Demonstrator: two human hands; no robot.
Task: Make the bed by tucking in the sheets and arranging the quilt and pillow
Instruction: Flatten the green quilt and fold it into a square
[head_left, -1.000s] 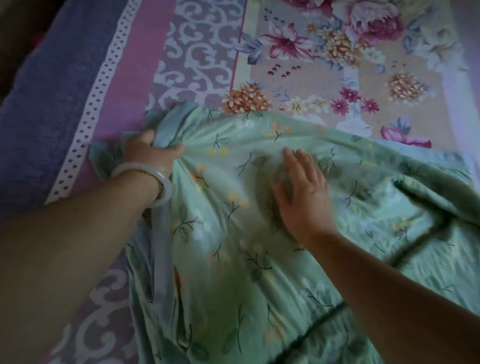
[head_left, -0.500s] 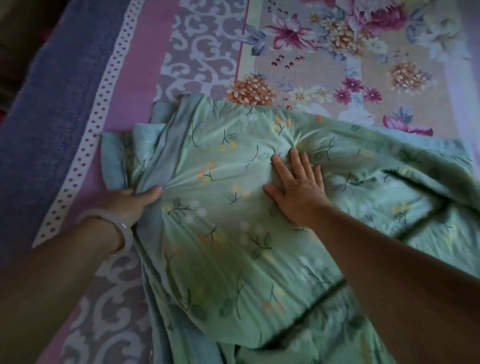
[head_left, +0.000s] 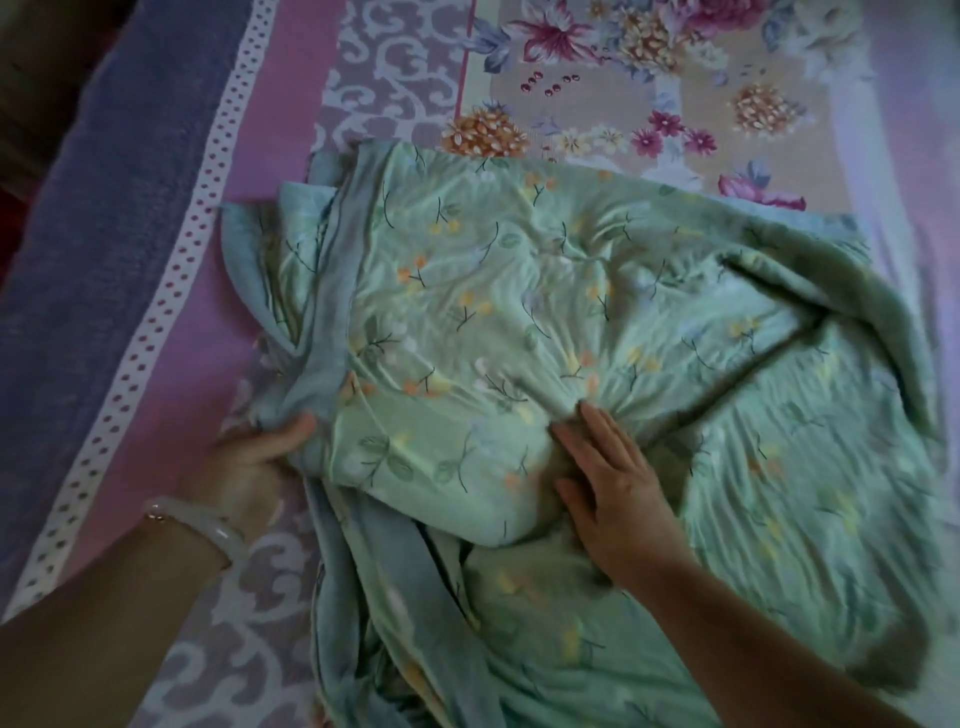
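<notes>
Pale green floral-print cotton quilt (head_left: 545, 322) lies rumpled and partly folded across centre and lower right of frame, on a pink and lilac flower-patterned bed sheet (head_left: 218, 322). Left hand (head_left: 249, 462), white bangle (head_left: 208, 525) at wrist, grips the quilt's grey-blue left edge. Right hand (head_left: 613, 499) presses flat, fingers straight, on the fold.

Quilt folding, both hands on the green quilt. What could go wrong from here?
1. The left hand grips only the bunched edge of the green quilt; a pull could drag the fold askew.
2. The right hand presses flat on wrinkled cloth, so creases may get folded in.
3. Dragging the quilt might ruck the patterned sheet beneath.
</notes>
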